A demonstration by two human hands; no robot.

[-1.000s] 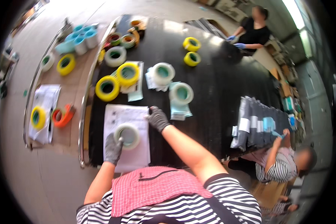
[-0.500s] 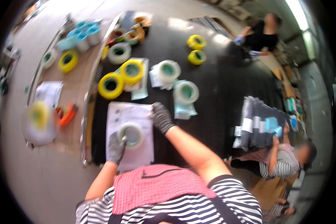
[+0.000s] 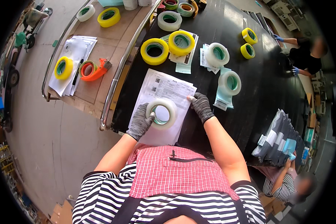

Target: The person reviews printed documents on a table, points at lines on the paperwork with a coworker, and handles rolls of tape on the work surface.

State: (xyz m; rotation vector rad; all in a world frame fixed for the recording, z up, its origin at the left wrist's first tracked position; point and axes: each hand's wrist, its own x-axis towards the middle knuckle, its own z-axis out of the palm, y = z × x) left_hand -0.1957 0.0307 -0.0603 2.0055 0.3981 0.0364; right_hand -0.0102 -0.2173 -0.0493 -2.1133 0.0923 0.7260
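Note:
My left hand [image 3: 140, 123], in a grey knit glove, grips the left side of a clear tape roll [image 3: 170, 121], its thumb at the core. The roll sits over a stack of printed paper sheets [image 3: 147, 91] on the black tabletop. My right hand [image 3: 202, 107], gloved too, has its fingertips closed on the right edge of the sheets. Beyond the paper are two yellow tape rolls [image 3: 152, 59], one resting on printed slips. Two more clear tape rolls [image 3: 212, 59] lie to the right, on light-blue and white slips.
At left, a cart with a metal rail [image 3: 117, 74] carries papers, a yellow tape roll [image 3: 58, 71] and an orange tape dispenser [image 3: 95, 76]. Dark grey packages [image 3: 274, 140] lie at right by a co-worker. Another person [image 3: 306, 56] stands at the far right.
The view has swung so that the table and cart sit differently in it. My left hand still grips the clear tape roll; my right hand stays at the paper's right edge.

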